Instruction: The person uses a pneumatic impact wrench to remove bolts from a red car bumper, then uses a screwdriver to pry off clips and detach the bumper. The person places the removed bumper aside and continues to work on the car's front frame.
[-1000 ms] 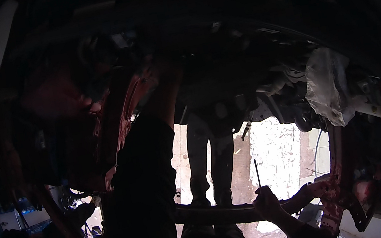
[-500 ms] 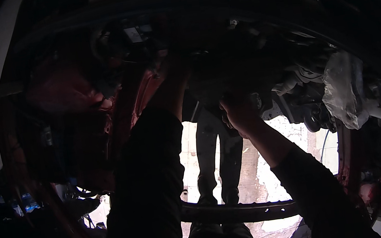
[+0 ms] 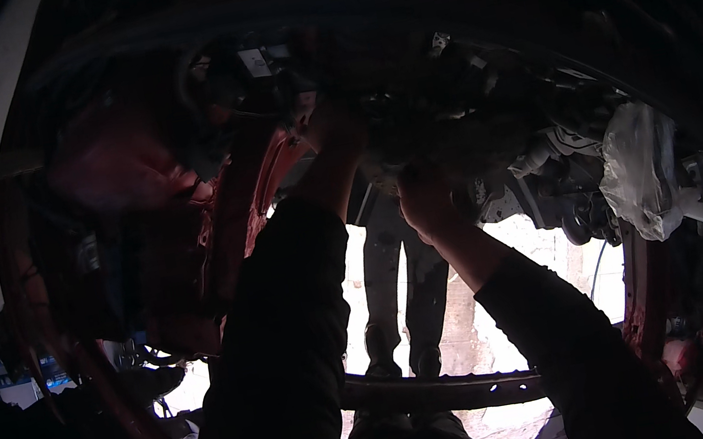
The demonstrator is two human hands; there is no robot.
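Observation:
In a dark engine bay with red body panels, both my arms reach forward in black sleeves. My left hand point(image 3: 337, 133) is at a dark mechanical assembly point(image 3: 450, 142), beside a red frame rail point(image 3: 259, 165). Deep shadow hides its fingers and whatever they touch. Lower and to the right, my right hand point(image 3: 426, 205) is closed against the underside of that assembly. Its fingers curl inward, and what they hold, if anything, is too dark to make out.
Clear plastic sheeting point(image 3: 639, 171) hangs over parts at the right. Beyond the opening stand another person's dark-trousered legs point(image 3: 387, 279). A dark crossbar point(image 3: 445, 390) with holes spans the bay close to my body. Reddish bodywork point(image 3: 119, 165) lies left.
My right hand has shifted slightly left, toward my left hand. My left hand and forearm have moved a little to the right. The assembly looks somewhat brighter.

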